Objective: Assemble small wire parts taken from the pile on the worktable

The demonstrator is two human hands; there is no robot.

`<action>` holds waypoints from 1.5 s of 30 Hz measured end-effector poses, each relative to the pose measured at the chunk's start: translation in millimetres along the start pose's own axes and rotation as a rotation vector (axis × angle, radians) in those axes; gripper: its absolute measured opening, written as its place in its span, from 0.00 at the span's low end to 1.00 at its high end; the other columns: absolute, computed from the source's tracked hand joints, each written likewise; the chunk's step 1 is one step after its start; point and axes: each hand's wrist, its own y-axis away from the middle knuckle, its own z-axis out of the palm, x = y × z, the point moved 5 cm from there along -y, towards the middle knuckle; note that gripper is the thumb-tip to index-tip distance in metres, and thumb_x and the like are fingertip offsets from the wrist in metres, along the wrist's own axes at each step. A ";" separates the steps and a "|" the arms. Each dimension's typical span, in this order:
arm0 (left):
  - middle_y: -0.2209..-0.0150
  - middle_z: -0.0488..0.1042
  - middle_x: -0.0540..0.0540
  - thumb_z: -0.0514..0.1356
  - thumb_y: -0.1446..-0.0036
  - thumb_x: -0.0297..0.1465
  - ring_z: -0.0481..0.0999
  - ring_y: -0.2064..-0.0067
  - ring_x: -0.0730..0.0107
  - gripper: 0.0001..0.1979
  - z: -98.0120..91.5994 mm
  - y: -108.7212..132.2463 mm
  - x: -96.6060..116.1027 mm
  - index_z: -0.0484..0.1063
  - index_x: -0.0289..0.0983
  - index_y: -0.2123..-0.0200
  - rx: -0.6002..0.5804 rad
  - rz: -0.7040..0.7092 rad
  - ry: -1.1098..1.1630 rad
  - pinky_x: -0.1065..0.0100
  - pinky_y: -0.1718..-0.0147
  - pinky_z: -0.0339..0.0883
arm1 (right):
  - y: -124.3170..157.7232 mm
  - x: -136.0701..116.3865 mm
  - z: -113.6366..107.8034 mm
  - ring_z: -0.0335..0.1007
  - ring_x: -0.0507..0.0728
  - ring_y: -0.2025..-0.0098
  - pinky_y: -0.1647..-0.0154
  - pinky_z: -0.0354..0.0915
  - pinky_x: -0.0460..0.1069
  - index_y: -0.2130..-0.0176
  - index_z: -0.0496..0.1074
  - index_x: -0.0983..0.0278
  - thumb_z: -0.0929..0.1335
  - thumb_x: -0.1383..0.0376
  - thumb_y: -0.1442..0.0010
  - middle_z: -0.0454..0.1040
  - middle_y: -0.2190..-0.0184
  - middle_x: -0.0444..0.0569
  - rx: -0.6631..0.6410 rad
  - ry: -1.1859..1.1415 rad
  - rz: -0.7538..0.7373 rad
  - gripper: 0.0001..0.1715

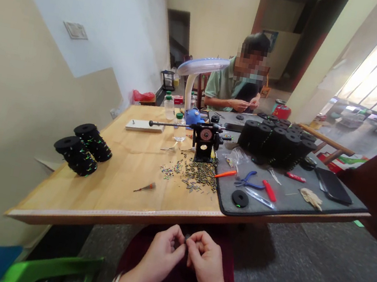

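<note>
Dark grey and tiny, the small piece [187, 238] shows as little more than a speck, its shape mostly hidden from me by fingertips. Left hand [165, 249] and right hand [204, 254] meet around it, thumbs and forefingers pinched on it, just off the near edge of the bench [123, 158], over a maroon lap [135, 244]. Little metallic bits [205, 173] lie scattered beyond, beside a grey mat [329, 209].

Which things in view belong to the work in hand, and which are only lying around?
Belonging, it seems:
small dark piece, held between left hand and right hand
perhaps the scattered small pieces

Probably lying around:
red plastic bag
green-capped bottles
</note>
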 end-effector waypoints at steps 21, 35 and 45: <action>0.79 0.72 0.51 0.65 0.53 0.36 0.70 0.77 0.75 0.12 3.6 -4.3 -10.2 0.67 0.35 0.74 -0.072 -0.257 0.371 0.73 0.75 0.63 | 0.4 6.3 0.2 0.50 0.46 0.89 0.86 0.47 0.42 0.75 0.61 0.62 0.69 0.46 0.50 0.62 0.91 0.35 0.001 -0.230 0.164 0.24; 0.80 0.72 0.51 0.64 0.52 0.36 0.69 0.78 0.75 0.12 -2.5 -7.9 -11.0 0.66 0.35 0.74 -0.006 -0.207 0.325 0.73 0.76 0.63 | 6.8 6.5 0.9 0.49 0.45 0.90 0.86 0.45 0.42 0.75 0.59 0.61 0.67 0.48 0.47 0.61 0.92 0.34 -0.042 -0.158 0.162 0.22; 0.80 0.71 0.52 0.61 0.49 0.34 0.69 0.79 0.75 0.09 -4.2 -8.4 -5.8 0.66 0.35 0.74 -0.011 -0.120 0.186 0.73 0.76 0.65 | 3.8 12.1 3.2 0.49 0.45 0.90 0.86 0.45 0.42 0.75 0.59 0.61 0.66 0.48 0.47 0.61 0.93 0.34 -0.044 -0.150 0.169 0.22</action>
